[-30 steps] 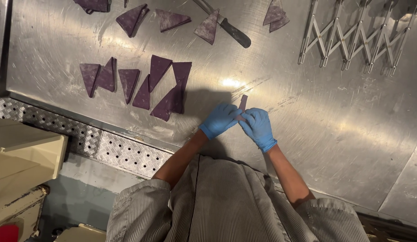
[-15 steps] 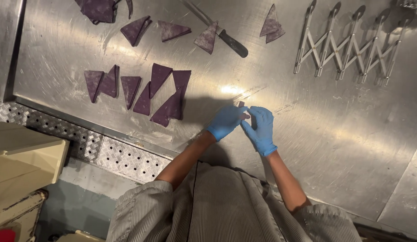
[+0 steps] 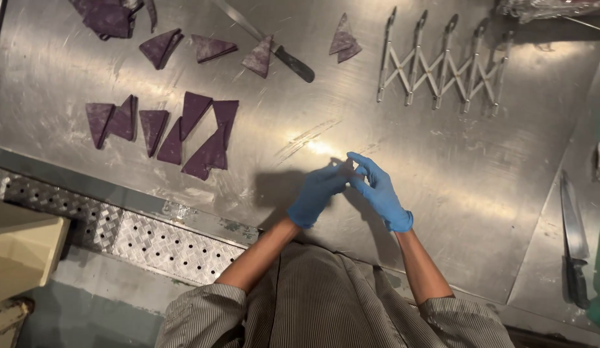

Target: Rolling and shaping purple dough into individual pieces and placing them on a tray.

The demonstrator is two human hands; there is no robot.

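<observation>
Blue-gloved fingertips (image 3: 349, 173) are brought together above the steel table (image 3: 480, 193), near the middle of its near edge. The left hand (image 3: 317, 193) and the right hand (image 3: 377, 191) meet at the tips, fingers curled inward; whether a scrap of purple dough is pinched between them cannot be told, as the fingers hide the spot. Both forearms are bare and angled inward from striped sleeves (image 3: 203, 309), wrists raised off the surface, and a shadow is cast on the metal under the hands.

Toward the left edge, a cluster of purple dough triangles (image 3: 203, 138) is laid flat, some overlapping. Further triangles (image 3: 159, 46) are scattered along the far edge, with a larger purple dough piece (image 3: 108, 16) at the far left corner. A knife with a dark handle (image 3: 293, 63) is laid slantwise among them, one triangle resting against its blade. An expandable multi-wheel cutter (image 3: 442, 64) is spread open toward the far right. At the right edge, a second knife (image 3: 572, 238) is laid lengthwise. Nothing is placed between the hands and these things. A perforated metal strip (image 3: 152, 238) runs along the near left edge.
</observation>
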